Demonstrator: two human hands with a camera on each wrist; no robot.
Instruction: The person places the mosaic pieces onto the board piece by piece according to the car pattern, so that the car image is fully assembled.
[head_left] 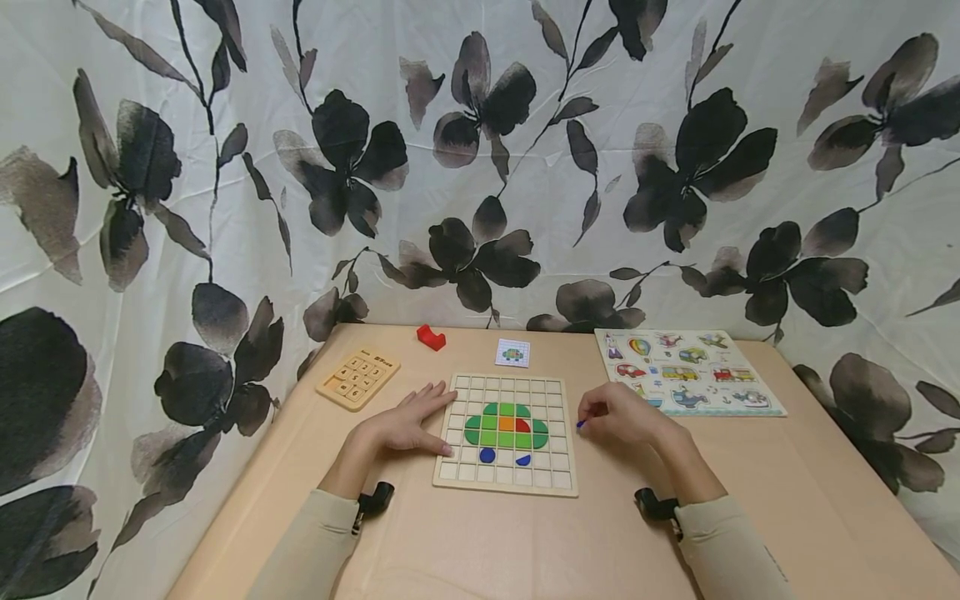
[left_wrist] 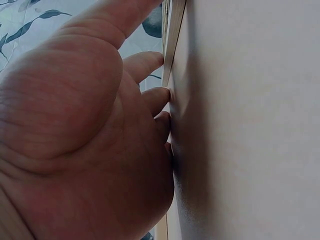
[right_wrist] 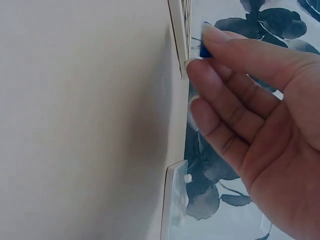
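Observation:
A wooden grid board (head_left: 504, 492) lies on the table with a car-like shape on it, made of green pieces (head_left: 489, 437), an orange square (head_left: 507, 423) and a red quarter-round piece (head_left: 522, 426). Below that shape sit a blue round (head_left: 487, 456) and a blue half-round piece (head_left: 523, 460). My left hand (head_left: 405, 423) rests at the board's left edge, fingers spread and thumb touching the rim. Just right of the board, my right hand (head_left: 624, 415) pinches a small blue piece (right_wrist: 204, 46) between thumb and finger; its full outline is hidden by the fingertips.
Behind the board lie a small picture card (head_left: 513, 353) and a red curved block (head_left: 431, 337). A wooden number board (head_left: 358, 378) is at the left. On the right, a picture puzzle board (head_left: 701, 385) lies beyond my right hand. A flowered cloth (head_left: 570, 192) hangs behind the table.

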